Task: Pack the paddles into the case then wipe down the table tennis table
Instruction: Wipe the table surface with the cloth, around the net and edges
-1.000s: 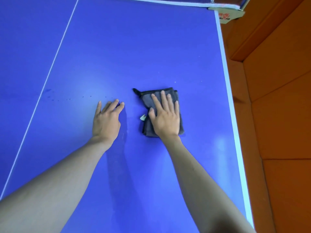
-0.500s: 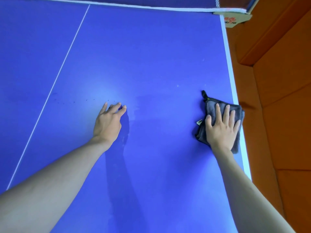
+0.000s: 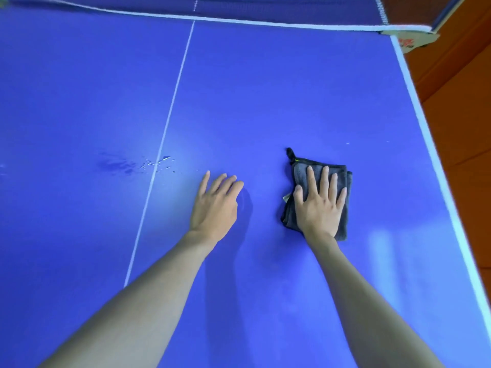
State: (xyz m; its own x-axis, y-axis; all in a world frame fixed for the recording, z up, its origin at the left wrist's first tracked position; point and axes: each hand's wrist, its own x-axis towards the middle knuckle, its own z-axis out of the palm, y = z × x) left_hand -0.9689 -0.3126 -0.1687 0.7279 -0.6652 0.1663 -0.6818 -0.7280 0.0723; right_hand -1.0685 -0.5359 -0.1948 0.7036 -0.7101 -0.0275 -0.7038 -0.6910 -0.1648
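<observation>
Grey cloth (image 3: 318, 166) flat under right hand (image 3: 320, 205) — left hand (image 3: 215, 205) beside, apart

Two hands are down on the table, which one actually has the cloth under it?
The right hand: its straight fingers press flat on the folded grey cloth. The left hand rests on bare blue table, apart from the cloth.

Both bare forearms reach forward over the table (image 3: 265, 88). The left hand (image 3: 214, 205) rests palm down on its surface, fingers straight and close together, right of the centre line. The right hand (image 3: 320, 205) lies flat with fingers spread, pressing on the cloth (image 3: 342, 179), nearer the table's right edge.
</observation>
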